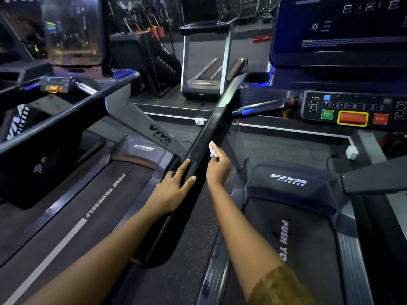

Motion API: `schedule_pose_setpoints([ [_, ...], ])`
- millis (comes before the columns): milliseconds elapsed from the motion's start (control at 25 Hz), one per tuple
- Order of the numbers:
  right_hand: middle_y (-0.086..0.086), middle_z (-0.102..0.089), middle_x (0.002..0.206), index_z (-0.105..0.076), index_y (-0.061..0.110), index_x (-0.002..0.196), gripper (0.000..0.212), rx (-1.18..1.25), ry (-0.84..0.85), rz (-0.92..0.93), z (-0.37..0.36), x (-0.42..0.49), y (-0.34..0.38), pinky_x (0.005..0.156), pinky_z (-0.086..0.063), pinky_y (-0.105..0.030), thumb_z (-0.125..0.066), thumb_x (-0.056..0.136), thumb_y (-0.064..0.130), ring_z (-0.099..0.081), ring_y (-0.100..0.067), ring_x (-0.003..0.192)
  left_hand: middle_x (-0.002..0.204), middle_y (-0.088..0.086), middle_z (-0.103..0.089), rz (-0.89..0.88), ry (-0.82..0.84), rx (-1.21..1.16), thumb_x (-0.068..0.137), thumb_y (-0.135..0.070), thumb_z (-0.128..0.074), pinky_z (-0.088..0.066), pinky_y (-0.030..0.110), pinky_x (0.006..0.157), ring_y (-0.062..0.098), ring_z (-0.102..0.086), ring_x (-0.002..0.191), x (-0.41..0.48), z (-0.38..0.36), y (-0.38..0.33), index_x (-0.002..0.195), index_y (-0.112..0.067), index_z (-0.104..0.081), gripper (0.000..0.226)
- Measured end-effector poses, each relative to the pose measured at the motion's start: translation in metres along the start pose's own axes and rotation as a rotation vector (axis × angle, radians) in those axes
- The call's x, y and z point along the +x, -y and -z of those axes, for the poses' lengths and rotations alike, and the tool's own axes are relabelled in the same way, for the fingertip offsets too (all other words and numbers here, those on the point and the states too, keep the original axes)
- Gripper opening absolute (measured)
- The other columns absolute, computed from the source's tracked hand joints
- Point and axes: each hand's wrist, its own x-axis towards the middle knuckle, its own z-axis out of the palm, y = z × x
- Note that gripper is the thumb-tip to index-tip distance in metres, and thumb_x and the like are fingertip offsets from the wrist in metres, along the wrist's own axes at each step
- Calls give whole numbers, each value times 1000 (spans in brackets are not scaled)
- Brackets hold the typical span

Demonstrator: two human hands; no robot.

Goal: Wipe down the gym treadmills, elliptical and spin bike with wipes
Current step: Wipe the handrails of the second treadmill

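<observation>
My left hand (176, 183) lies flat, fingers straight, on the black handrail (211, 128), my right hand (217, 166) pinches the single white wipe (211, 149) against that rail's right flank just ahead, so I'd press firmly in long overlapping strokes; three treadmills counted: left treadmill (123, 194), right treadmill (297, 227), far treadmill (204, 82) beyond the rail.

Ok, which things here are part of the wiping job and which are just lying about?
Job: wipe, right hand, left hand, handrail, left treadmill, right treadmill, far treadmill.
Lying about: white box, red object.
</observation>
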Motion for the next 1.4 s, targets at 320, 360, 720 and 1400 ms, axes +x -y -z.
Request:
schedule_pose_setpoints([
  [320,-6,-65,113,-65,0,112,35,-148,201,339,33,-83,-4,93,-42,-8,-55,81,-12,-54,2,106,141,12,-41,20,22,-97,96,-54,-32,-28,41,105,32,-38,131,2,0,3,148,-44,-9,57],
  [360,-8,-66,113,-65,0,111,36,-156,233,374,38,-83,0,94,-43,-11,-54,80,-12,-56,-1,105,144,11,-39,-1,35,-140,96,-52,-34,-26,40,107,30,-36,134,0,1,6,149,-41,-9,59],
  [720,-21,-64,111,-63,-4,112,33,-723,462,571,5,-5,9,93,-44,-35,-44,87,4,-59,-35,104,145,7,-40,9,44,-103,95,-55,-34,-35,38,104,27,-40,132,-78,0,41,148,-43,-5,62],
  [1400,-8,-64,118,-64,7,117,46,-248,128,24,45,-44,-9,73,-35,1,-39,85,-16,-60,-20,107,145,1,-43,42,-80,-103,94,-56,-32,-33,37,99,22,-40,132,-92,1,31,147,-44,-14,58],
])
